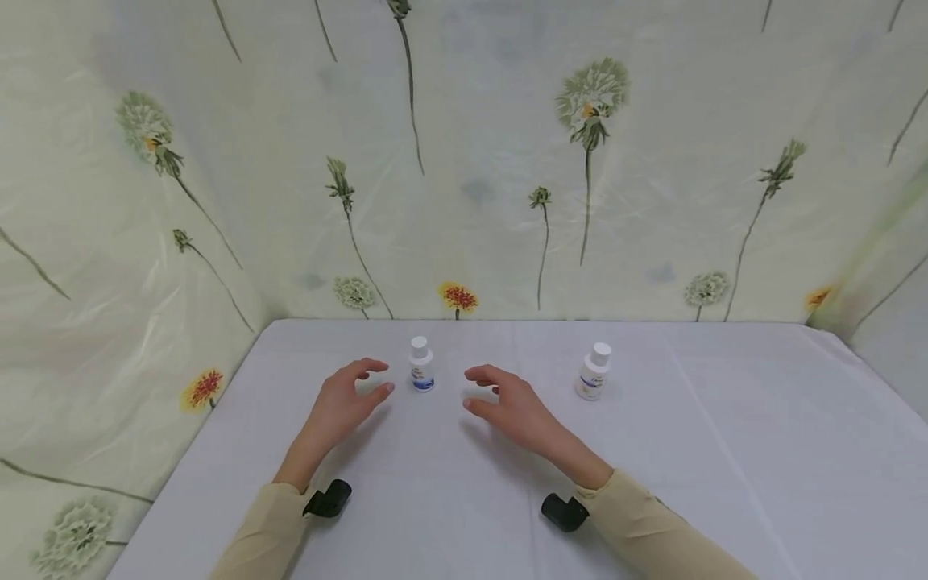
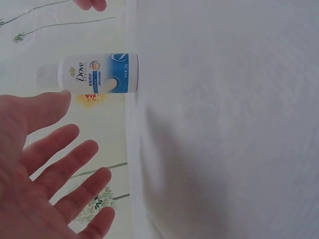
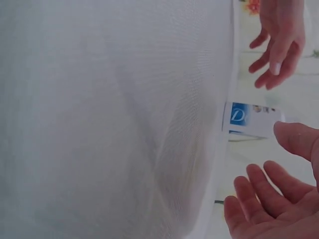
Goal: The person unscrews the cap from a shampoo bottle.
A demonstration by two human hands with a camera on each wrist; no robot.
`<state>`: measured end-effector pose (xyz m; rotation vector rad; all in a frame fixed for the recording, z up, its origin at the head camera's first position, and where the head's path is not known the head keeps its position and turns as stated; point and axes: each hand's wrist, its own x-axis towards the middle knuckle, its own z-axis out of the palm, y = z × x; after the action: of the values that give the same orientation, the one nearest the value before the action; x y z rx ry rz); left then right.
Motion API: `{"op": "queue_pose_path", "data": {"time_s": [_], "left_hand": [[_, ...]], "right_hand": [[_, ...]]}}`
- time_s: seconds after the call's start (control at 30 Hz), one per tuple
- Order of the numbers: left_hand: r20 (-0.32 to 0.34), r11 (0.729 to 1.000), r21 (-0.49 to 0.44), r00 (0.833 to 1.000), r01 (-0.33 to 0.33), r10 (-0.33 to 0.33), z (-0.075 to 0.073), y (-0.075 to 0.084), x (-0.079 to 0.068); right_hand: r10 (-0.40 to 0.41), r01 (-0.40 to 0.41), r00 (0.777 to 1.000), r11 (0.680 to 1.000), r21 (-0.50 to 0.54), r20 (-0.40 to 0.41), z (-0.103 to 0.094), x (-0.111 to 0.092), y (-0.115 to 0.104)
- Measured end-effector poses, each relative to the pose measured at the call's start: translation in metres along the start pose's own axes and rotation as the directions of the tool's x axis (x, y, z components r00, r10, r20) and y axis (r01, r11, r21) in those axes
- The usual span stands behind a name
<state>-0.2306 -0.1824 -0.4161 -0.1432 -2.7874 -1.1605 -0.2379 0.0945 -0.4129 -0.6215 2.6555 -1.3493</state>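
A small white Dove bottle with a blue lower label stands upright on the table between my two hands. My left hand is just left of it, fingers spread and thumb apart, touching nothing. On the other side my right hand hovers over the cloth, fingers loosely bent, also apart from the bottle. The left wrist view shows the bottle beyond my left thumb. In the right wrist view its blue label shows past my right thumb. A second white bottle with a paler label stands farther right, beyond my right hand.
A white cloth covers the table. Behind it and at the left hangs a curtain printed with dandelions. Black wrist cameras are strapped at the left cuff and right cuff.
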Motion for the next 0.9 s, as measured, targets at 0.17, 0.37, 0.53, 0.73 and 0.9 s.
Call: {"op": "queue_pose_path", "data": {"time_s": [0.17, 0.37, 0.53, 0.73, 0.9], "left_hand": [[-0.006, 1.0, -0.021, 1.0, 0.022, -0.023, 0.002, -0.001, 0.002], [-0.015, 0.998, -0.051, 1.0, 0.022, -0.023, 0.004, 0.001, 0.005], [-0.018, 0.997, -0.068, 0.999, 0.033, -0.034, 0.007, 0.001, 0.009], [-0.001, 0.995, -0.079, 0.998, 0.056, -0.056, 0.009, 0.003, 0.012], [0.011, 0.995, -0.077, 0.998, 0.058, -0.058, 0.009, 0.006, 0.016]], "right_hand": [[-0.005, 0.005, 1.0, 1.0, 0.021, 0.007, 0.003, 0.005, -0.001], [-0.006, 0.006, 1.0, 0.999, 0.044, -0.001, 0.008, 0.011, -0.003], [-0.012, 0.012, 1.0, 0.998, 0.069, 0.002, 0.012, 0.017, -0.004], [-0.003, 0.002, 1.0, 0.996, 0.087, 0.017, 0.016, 0.021, -0.008], [0.008, -0.009, 1.0, 0.998, 0.068, 0.018, 0.018, 0.025, -0.01]]}}
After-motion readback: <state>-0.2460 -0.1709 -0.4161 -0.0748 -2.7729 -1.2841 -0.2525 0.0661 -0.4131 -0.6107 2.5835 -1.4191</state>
